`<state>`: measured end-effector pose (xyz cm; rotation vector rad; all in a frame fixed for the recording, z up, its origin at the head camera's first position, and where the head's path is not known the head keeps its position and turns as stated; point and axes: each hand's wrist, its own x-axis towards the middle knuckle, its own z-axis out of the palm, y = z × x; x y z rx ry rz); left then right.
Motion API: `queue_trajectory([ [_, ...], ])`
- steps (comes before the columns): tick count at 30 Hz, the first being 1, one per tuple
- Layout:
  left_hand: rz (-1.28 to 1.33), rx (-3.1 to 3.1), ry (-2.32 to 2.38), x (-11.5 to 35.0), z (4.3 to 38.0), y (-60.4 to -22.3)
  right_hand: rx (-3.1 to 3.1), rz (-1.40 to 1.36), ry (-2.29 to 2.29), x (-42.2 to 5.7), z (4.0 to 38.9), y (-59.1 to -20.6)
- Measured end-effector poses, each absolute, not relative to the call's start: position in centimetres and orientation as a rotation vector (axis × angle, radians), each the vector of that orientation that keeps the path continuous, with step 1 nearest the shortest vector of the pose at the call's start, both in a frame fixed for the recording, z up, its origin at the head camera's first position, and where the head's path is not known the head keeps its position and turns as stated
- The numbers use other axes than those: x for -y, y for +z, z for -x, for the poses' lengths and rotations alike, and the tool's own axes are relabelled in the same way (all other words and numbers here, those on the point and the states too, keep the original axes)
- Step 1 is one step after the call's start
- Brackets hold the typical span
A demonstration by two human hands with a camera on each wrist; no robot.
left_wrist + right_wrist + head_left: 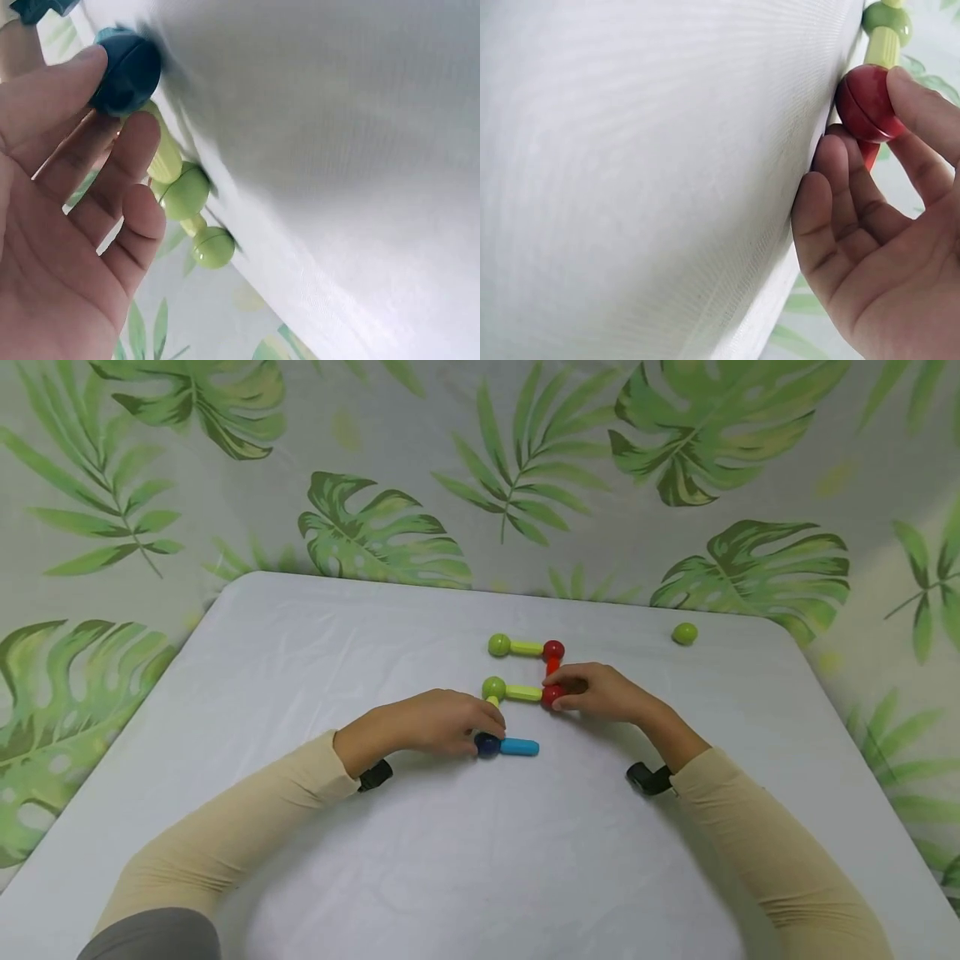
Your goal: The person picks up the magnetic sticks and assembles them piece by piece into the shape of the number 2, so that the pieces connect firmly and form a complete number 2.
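Note:
A zigzag chain of toy balls and rods lies on the white table. Its near end has a dark blue ball point(487, 745) with a light blue rod point(520, 747) pointing right. My left hand point(442, 722) holds the blue ball, thumb and fingers on its sides in the left wrist view. A yellow-green rod point(166, 154) links that ball to a green ball point(493, 687). From there another yellow-green rod point(523, 693) runs to the near red ball point(866, 105), which my right hand point(603, 692) pinches between thumb and fingers. A red rod point(552, 666) extends behind it, partly hidden by the fingers.
Farther back, the chain continues from a second red ball point(553, 649) along a yellow-green rod to a green ball point(498, 645). A loose green ball point(685, 633) lies by the table's back right edge. Leaf-patterned cloth point(390, 443) stands behind the table point(360, 618).

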<state>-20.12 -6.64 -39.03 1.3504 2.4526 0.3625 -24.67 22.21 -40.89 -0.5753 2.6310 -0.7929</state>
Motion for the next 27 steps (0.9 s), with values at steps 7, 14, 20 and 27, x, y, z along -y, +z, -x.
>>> queue_trajectory([
  [7,-1.388,-2.477,0.406,6.5,19.9,-39.7,-2.634,0.579,-0.788,-22.1,24.6,-40.9],
  [14,-1.349,-2.447,0.501,6.8,20.2,-40.1,-2.636,0.593,-0.786,-22.2,24.6,-41.0],
  [20,-1.389,-2.421,0.504,6.7,20.5,-40.2,-2.639,0.605,-0.793,-22.3,24.6,-41.1],
  [27,-1.419,-2.404,0.547,7.0,20.6,-40.2,-2.647,0.623,-0.781,-22.2,24.4,-40.9],
])
